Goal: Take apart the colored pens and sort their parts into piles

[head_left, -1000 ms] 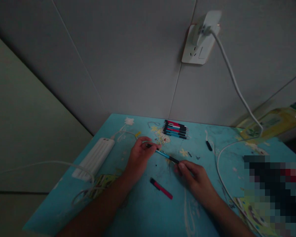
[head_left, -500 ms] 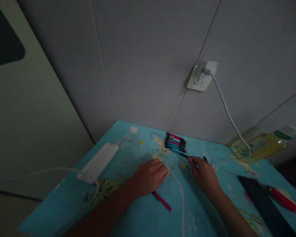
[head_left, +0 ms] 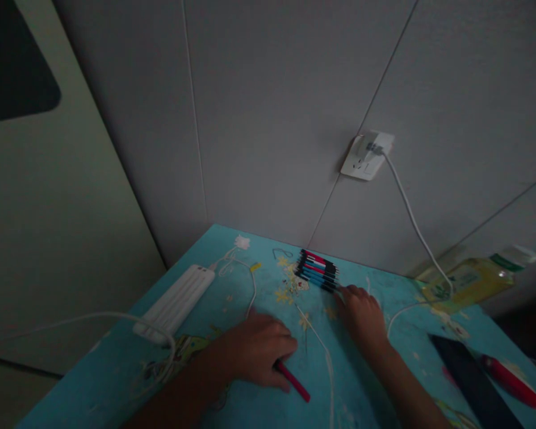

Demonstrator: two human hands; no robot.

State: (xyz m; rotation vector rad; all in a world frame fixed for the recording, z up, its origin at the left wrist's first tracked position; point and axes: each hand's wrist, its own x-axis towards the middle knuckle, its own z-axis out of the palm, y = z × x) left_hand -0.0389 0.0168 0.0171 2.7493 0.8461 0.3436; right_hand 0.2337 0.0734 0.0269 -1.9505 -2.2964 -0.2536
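Near the wall, several slim pens in black, blue, red and white lie side by side in a row. My right hand is closed, its fingertips pinching the end of the nearest blue-and-black pen. My left hand, slightly blurred, is low over the table, thumb and fingers apart on either side of a red pen. The red pen's dark end lies between them, partly covered by the hand.
A white power strip with cords lies on the left of the blue patterned table. To the right are a bottle of yellow liquid, a dark flat strip and a red-handled object. A white cable crosses the middle.
My left hand has moved nearer to me, onto the red pen. My right hand has brought the blue-and-black pen in against the row. The view has tilted up slightly.
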